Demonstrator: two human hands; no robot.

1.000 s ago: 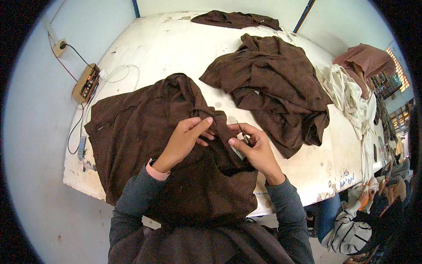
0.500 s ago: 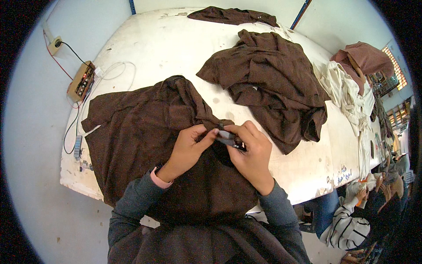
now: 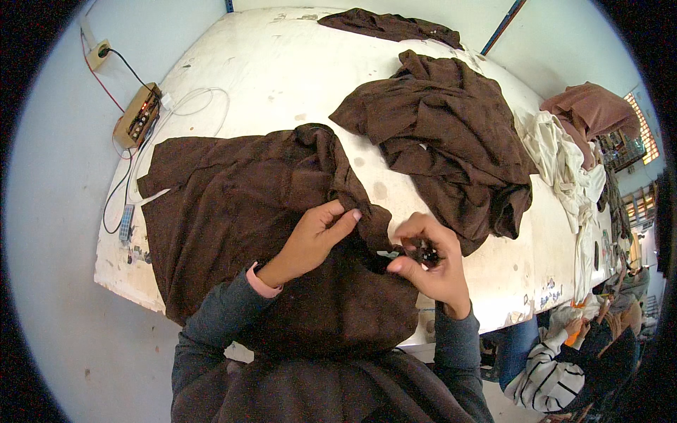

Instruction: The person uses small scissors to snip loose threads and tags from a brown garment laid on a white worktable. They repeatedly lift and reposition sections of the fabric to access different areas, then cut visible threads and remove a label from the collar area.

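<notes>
A dark brown garment point(image 3: 233, 204) lies spread over the near part of the table and hangs toward my lap. My left hand point(image 3: 319, 238) pinches a fold of its edge between thumb and fingers. Just right of that fold, my right hand point(image 3: 436, 257) is curled round small dark thread snips point(image 3: 419, 252), mostly hidden by the fingers. The pale tip of the snips points left, close to the garment's edge; whether it touches the cloth I cannot tell.
Another brown garment point(image 3: 451, 134) lies crumpled beyond my right hand, and a third brown piece point(image 3: 388, 27) at the far edge. White cloth point(image 3: 553, 148) and a mauve cloth point(image 3: 592, 113) lie right. A brown box with cables point(image 3: 137, 116) and a remote point(image 3: 127, 222) sit left. A person in striped sleeves point(image 3: 546, 377) works lower right.
My right hand has moved right and slightly down, away from my left hand, with the snips. The left hand keeps its pinch, and more of the garment's edge shows between the hands.
</notes>
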